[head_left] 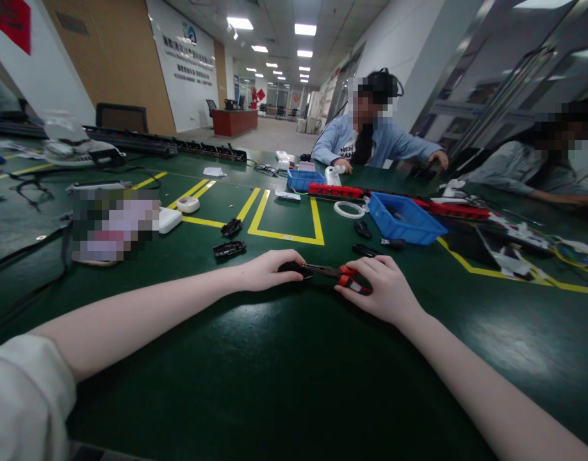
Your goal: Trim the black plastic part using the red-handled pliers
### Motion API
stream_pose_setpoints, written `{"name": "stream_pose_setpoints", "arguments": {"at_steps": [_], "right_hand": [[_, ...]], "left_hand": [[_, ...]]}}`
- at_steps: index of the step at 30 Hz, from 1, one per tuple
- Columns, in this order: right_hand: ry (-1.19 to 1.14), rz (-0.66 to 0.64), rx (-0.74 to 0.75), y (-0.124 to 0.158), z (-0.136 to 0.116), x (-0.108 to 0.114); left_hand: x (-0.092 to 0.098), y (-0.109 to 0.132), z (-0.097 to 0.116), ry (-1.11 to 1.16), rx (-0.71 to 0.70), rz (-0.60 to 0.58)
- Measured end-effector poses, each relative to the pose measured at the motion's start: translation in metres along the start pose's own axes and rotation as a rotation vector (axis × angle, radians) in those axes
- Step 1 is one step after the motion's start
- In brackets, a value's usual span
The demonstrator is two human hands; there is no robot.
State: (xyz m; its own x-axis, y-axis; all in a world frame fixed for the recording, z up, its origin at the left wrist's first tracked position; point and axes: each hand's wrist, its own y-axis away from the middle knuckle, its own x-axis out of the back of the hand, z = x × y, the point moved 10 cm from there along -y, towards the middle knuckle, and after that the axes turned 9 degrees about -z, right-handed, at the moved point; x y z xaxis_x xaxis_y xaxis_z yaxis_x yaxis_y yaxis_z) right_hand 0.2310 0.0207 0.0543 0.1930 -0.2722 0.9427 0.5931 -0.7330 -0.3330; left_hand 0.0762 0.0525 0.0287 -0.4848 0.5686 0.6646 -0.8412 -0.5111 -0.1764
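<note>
My left hand (273, 269) is closed around a small black plastic part (296, 269), mostly hidden by the fingers. From the right, my right hand (381, 288) grips the red-and-black handles of a pair of pliers (330, 271). The jaws point left and meet the black part at its right end; whether they are clamped on it I cannot tell. Just beyond my hands lie more black plastic pieces: one (229, 249) left of centre, another (232, 227) behind it, and a dark piece (366, 250) near my right fingers.
A blue bin (404, 221) with dark parts stands at right, near a white tape roll (349, 210). A smaller blue bin (305, 179) is farther back. A phone (116, 230) and white case (169, 219) lie left. Two people sit across the table (284, 384).
</note>
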Motion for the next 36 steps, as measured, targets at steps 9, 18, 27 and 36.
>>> {"name": "stream_pose_setpoints", "arguments": {"at_steps": [9,18,27,36], "right_hand": [[-0.008,0.021,0.012,0.001,-0.001,0.000],[-0.034,0.068,-0.021,0.004,-0.001,0.005],[-0.019,0.128,0.021,0.006,-0.004,0.011],[-0.005,0.120,0.039,0.005,-0.005,0.011]], "left_hand": [[-0.002,-0.001,-0.002,-0.014,0.005,-0.022],[-0.001,-0.001,-0.006,0.004,0.029,0.000],[0.001,-0.002,-0.006,-0.005,0.029,0.015],[-0.001,-0.002,-0.008,-0.023,0.043,0.007]]}}
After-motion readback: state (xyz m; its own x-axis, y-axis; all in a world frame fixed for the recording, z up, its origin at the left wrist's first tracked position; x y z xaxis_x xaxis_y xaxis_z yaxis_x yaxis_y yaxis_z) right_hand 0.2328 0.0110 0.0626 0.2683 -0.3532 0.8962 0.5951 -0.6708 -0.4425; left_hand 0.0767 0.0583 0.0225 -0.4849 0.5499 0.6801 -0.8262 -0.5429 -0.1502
